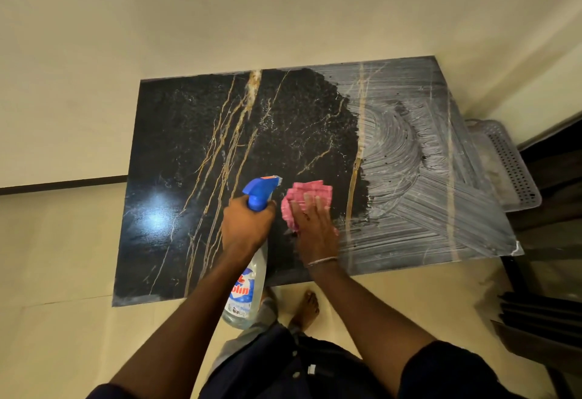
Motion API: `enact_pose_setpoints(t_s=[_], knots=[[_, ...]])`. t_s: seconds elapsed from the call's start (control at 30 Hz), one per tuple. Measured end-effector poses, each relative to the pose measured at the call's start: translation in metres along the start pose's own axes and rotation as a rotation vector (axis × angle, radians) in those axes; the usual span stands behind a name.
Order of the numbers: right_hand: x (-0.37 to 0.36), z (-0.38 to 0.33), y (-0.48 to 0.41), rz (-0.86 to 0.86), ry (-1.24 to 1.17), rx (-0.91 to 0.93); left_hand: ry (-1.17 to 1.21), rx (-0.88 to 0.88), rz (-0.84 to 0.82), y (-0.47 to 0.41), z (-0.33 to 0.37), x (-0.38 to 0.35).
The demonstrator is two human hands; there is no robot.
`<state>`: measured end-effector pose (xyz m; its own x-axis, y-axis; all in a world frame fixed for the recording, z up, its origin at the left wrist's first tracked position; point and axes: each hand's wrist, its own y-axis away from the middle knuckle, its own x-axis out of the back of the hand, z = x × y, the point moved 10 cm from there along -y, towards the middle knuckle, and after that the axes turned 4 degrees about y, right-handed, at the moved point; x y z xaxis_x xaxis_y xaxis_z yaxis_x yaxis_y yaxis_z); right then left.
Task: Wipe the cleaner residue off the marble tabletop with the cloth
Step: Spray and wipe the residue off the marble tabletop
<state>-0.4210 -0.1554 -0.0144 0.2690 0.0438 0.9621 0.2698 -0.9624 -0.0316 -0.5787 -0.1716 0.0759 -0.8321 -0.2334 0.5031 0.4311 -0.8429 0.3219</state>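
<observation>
The black marble tabletop with gold veins fills the middle of the head view. Its right third is covered in streaky white cleaner residue; the left and middle parts look dark and glossy. My right hand lies flat, fingers spread, pressing a folded pink checked cloth onto the marble just left of the residue's edge. My left hand grips the neck of a clear spray bottle with a blue trigger head, held above the table's near edge.
A perforated white plastic basket sits beyond the table's right edge. Dark furniture stands at the right. A cream wall runs behind the table. My bare feet stand on the beige floor by the near edge.
</observation>
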Motion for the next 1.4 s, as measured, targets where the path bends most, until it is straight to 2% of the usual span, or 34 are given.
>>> enact_pose_setpoints(t_s=[0.1, 0.23, 0.37, 0.47, 0.63, 0.83, 0.9, 0.97, 1.23, 1.4], knots=[[-0.010, -0.038, 0.008, -0.047, -0.052, 0.117, -0.006, -0.003, 0.001, 0.002, 0.000, -0.002], [-0.003, -0.010, 0.012, -0.063, -0.014, 0.205, 0.001, 0.010, 0.010, 0.002, -0.003, -0.001], [0.022, 0.075, 0.015, 0.033, 0.017, -0.023, 0.029, 0.025, 0.019, 0.002, -0.009, 0.004], [0.034, 0.111, 0.014, 0.047, 0.073, -0.114, 0.041, 0.017, 0.002, 0.006, -0.012, 0.005], [0.025, 0.084, 0.021, 0.055, 0.018, -0.272, 0.044, 0.053, -0.032, 0.008, -0.020, 0.003], [0.004, -0.042, 0.038, 0.043, -0.108, 0.000, 0.027, 0.031, -0.038, 0.010, -0.018, 0.006], [-0.008, -0.059, 0.042, -0.004, -0.094, 0.120, 0.022, 0.017, -0.046, 0.011, -0.018, 0.007], [-0.011, -0.045, 0.045, -0.047, -0.103, 0.145, 0.015, 0.016, -0.057, 0.009, -0.019, 0.007], [0.032, 0.105, 0.051, 0.122, -0.021, -0.239, 0.036, 0.012, -0.107, 0.005, -0.022, 0.010], [0.026, 0.086, 0.061, 0.125, -0.010, -0.364, 0.029, -0.006, -0.136, 0.004, -0.025, 0.011]])
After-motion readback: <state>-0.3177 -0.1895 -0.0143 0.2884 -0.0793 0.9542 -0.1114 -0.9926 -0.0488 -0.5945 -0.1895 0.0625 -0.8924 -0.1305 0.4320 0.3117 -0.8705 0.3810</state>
